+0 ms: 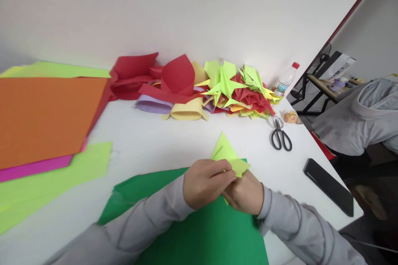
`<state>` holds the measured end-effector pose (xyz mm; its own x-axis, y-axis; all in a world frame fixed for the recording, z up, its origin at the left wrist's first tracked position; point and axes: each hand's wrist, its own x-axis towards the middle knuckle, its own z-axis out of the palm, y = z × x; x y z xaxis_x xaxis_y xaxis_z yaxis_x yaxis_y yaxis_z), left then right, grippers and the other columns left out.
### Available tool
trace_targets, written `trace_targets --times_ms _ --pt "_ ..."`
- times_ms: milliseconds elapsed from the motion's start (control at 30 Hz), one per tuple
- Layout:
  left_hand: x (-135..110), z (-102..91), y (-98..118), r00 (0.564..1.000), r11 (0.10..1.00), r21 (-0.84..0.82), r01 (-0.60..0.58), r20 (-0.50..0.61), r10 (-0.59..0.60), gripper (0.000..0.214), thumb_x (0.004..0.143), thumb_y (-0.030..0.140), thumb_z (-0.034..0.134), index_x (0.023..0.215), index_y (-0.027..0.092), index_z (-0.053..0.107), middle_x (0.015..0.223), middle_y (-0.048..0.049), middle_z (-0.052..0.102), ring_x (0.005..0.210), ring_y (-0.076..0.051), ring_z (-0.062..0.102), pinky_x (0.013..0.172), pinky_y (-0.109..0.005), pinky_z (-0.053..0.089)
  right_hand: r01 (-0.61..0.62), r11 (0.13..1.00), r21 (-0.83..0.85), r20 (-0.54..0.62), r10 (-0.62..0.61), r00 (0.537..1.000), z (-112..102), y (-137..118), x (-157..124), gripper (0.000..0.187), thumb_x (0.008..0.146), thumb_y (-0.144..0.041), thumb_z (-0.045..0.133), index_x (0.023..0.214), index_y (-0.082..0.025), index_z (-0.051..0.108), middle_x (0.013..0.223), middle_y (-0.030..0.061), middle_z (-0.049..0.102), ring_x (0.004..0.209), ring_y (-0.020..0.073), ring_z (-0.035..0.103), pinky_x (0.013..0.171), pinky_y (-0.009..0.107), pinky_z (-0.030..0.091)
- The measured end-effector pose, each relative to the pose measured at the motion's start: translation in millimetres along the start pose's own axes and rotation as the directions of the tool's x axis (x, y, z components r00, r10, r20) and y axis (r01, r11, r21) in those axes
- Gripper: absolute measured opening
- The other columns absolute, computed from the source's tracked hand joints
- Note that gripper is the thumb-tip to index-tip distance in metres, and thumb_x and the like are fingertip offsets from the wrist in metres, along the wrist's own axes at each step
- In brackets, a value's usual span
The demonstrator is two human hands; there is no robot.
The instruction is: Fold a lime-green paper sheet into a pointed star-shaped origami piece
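- While the left hand (203,184) pinches the lime paper (224,148) between thumb and fingers, the right hand (247,192) sits against it with fingers curled in; those fingertips are hidden, so I cannot tell how firmly they grip, if at all.
- Held above the green sheet (205,236), near its far edge, the lime paper points one corner away from the person, and a small tip shows below the hands.
- Under both forearms, the green sheet lies on the white table (139,149).
- To the left, an orange sheet (46,120) overlaps a magenta sheet (40,167), with a lime sheet (88,161) lower down.
- Along the wall (171,8) stand curled red pieces (178,74), beside a yellow roll (186,109) and a purple piece (154,104).
- Right of these is a pile of folded shapes (224,83), then a bottle (286,80).
- Nearer lie scissors (281,138), a small packet (291,116) and a black case (329,186).
- Beyond the table's right edge is another person (342,116) in grey.
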<state>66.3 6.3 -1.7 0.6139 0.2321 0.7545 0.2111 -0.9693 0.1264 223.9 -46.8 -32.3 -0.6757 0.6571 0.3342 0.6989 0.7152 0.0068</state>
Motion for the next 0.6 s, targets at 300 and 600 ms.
trace_targets --times_ms 300,600 --pt "0.4 -1.7 0.1 0.998 0.998 -0.006 -0.06 0.016 0.06 0.032 0.093 0.009 0.034 0.075 0.016 0.06 0.062 -0.0006 0.059 0.048 -0.01 0.049 0.044 -0.024 0.037 -0.019 0.999 0.032 0.006 0.019 1.0 3.5 1.2 -2.4 0.028 0.094 -0.02 0.04 0.076 -0.017 0.061 0.075 0.0076 0.068 0.07 0.0193 0.062 0.07 0.033 0.049" --pt "1.9 -1.5 1.2 0.997 0.998 0.011 -0.069 -0.028 0.07 0.031 0.091 0.009 0.035 0.071 0.017 0.058 0.063 -0.001 0.061 0.048 -0.011 0.051 0.044 -0.024 0.04 -0.006 0.999 0.052 0.022 0.005 1.0 1.8 2.0 -1.2 0.024 0.09 -0.018 0.042 0.074 -0.017 0.059 0.075 0.0083 0.068 0.073 0.0209 0.063 0.071 0.034 0.049"
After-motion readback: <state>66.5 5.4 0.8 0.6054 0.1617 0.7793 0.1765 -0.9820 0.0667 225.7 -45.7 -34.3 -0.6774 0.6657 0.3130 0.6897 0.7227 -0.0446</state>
